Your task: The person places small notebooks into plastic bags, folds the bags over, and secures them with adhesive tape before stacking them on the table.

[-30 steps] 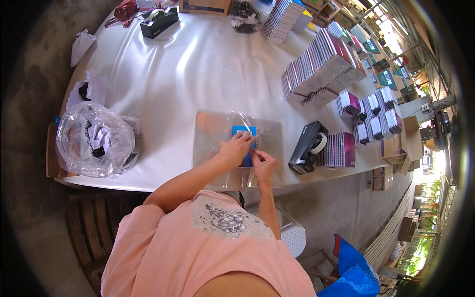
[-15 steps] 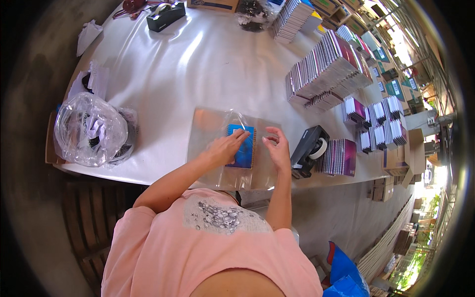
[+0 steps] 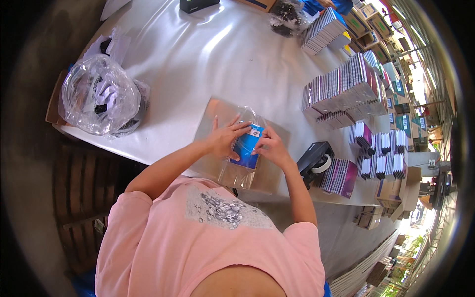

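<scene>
A small spiral notebook with a blue cover lies in front of me, with clear plastic film around it, reaching past its top and bottom. Beneath it is a flat brownish-grey board or sheet. My left hand rests with spread fingers over the notebook's left side. At its right edge, the fingers of my right hand are pinched together against the cover or film. Whatever is between those fingertips is too small to make out.
Right of the board stands a black tape dispenser, beside purple-covered notebooks. Tall wrapped notebook stacks and smaller piles line the table's right side. A clear plastic bag of scraps sits at the left edge. Another person's hand shows far off.
My right hand has come left from beside the board onto the notebook's right edge, its fingers closing. My left hand has spread out over the cover's left side. The view has shifted.
</scene>
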A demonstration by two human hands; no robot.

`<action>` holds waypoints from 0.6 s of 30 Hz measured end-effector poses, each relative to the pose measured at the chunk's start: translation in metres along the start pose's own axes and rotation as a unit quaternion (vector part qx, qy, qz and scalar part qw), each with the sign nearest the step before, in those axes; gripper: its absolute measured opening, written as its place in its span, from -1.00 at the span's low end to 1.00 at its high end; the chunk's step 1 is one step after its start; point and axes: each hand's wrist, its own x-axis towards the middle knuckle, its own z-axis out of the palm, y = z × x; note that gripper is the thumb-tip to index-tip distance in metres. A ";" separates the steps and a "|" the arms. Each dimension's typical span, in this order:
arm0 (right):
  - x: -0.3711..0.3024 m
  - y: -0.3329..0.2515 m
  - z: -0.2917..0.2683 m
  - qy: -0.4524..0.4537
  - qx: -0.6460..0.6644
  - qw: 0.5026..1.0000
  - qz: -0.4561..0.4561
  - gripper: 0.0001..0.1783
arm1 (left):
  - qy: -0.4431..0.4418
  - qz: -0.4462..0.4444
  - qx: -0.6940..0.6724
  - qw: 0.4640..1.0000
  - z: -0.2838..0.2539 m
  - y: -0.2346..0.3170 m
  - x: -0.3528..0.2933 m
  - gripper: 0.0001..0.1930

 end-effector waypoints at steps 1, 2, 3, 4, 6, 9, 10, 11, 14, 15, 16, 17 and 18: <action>-0.001 0.005 0.004 -0.007 -0.001 1.000 0.000 -0.62 | 0.002 -0.003 -0.006 1.000 0.000 -0.003 0.001 0.06; -0.002 0.009 0.009 0.023 0.046 0.999 0.014 -0.71 | -0.014 0.004 0.009 1.000 -0.001 -0.006 0.003 0.07; 0.000 0.009 0.012 0.053 0.092 0.994 0.027 -0.79 | -0.029 0.011 0.025 0.999 -0.002 -0.007 0.004 0.07; 0.001 0.009 0.013 0.048 0.091 0.994 0.027 -0.79 | -0.027 0.009 0.021 0.999 0.001 -0.004 0.005 0.07; 0.002 0.006 0.016 0.069 0.119 0.990 0.028 -0.79 | 0.002 0.000 0.034 0.999 0.010 0.004 0.008 0.09; 0.004 0.002 0.014 0.067 0.151 0.985 0.042 -0.80 | 0.017 -0.009 0.078 0.997 0.011 0.004 0.008 0.12; 0.004 0.001 0.014 0.066 0.153 0.985 0.044 -0.80 | 0.014 -0.010 0.076 0.997 0.010 0.006 0.008 0.12; 0.004 0.001 0.013 0.069 0.165 0.983 0.047 -0.80 | 0.011 -0.005 0.092 0.996 0.009 0.007 0.009 0.12; 0.001 0.001 0.014 0.080 0.193 0.976 0.065 -0.80 | 0.007 -0.004 0.110 0.994 0.010 0.012 0.012 0.12; 0.000 0.001 0.016 0.085 0.208 0.971 0.078 -0.79 | 0.009 -0.011 0.112 0.994 0.012 0.014 0.011 0.12; 0.001 0.001 0.017 0.088 0.209 0.971 0.081 -0.79 | 0.005 -0.008 0.113 0.994 0.013 0.014 0.011 0.12; 0.002 0.000 0.018 0.089 0.205 0.971 0.082 -0.79 | 0.019 -0.014 0.110 0.994 0.014 0.015 0.011 0.12; 0.003 -0.002 0.018 0.090 0.201 0.972 0.085 -0.79 | 0.032 -0.019 0.107 0.994 0.016 0.016 0.011 0.12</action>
